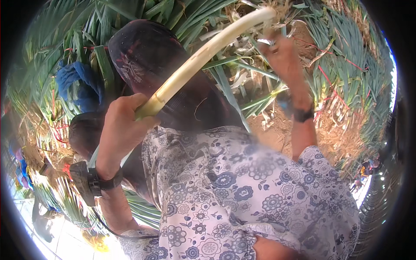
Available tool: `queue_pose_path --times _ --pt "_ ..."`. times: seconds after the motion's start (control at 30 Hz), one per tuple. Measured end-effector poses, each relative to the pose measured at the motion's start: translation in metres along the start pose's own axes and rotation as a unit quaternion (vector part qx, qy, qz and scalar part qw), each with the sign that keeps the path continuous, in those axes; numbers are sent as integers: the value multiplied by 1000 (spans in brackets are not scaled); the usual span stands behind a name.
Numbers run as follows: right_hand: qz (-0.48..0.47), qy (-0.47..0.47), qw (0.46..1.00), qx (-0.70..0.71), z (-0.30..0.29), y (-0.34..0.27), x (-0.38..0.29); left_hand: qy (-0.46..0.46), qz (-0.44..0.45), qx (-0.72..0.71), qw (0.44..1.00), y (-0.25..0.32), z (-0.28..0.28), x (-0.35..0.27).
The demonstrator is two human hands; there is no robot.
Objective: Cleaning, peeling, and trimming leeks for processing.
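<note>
My left hand (125, 128) is closed around the green part of a large leek or Welsh onion stalk (198, 58). The pale stalk slants up to the right over my dark-clothed knee, its blurred root end (271, 14) at the top. Just below that end is my right hand (284, 57), blurred by motion, its fingers bent. A small bright patch shows at these fingers; whether they hold something I cannot tell. Both wrists wear dark bands, the left one with a bulky device (83, 182) and a cable. Long green leaves (227, 87) lie beyond my knee.
Bundles of the same plants, tied with red string, lie at the left (58, 113) and right (341, 65). A blue cloth (78, 83) rests by the left bundles. Peelings (242, 78) and roots litter the brown soil (276, 130). Small, indistinct figures (365, 170) appear at the right rim.
</note>
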State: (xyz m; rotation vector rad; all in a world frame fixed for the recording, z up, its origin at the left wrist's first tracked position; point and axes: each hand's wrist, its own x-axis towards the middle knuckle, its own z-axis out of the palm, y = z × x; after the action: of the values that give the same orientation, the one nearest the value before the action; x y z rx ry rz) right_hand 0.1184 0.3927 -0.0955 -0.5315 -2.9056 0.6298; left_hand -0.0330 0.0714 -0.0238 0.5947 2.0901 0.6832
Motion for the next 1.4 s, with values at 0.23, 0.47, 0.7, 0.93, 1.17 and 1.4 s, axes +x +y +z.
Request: queue_pose_path --times 0.23,0.47,0.7,0.93,1.17,1.4 --pt "147 -240 735 618 21 -148 -17 -71 16 -172 982 17 -16 9" --pt "114 -141 606 774 34 -142 -1 -87 -81 -282 952 46 -23 -6" --pt "95 -204 577 785 35 -154 7 -150 -41 -238 959 18 -18 0" --pt "101 -101 629 764 42 -167 9 -34 -5 -317 948 9 -15 -9" --pt "115 -110 666 729 37 -172 9 18 30 -125 992 35 -27 -4" --pt "100 -78 671 730 44 -170 12 -130 92 -40 986 38 -39 28"
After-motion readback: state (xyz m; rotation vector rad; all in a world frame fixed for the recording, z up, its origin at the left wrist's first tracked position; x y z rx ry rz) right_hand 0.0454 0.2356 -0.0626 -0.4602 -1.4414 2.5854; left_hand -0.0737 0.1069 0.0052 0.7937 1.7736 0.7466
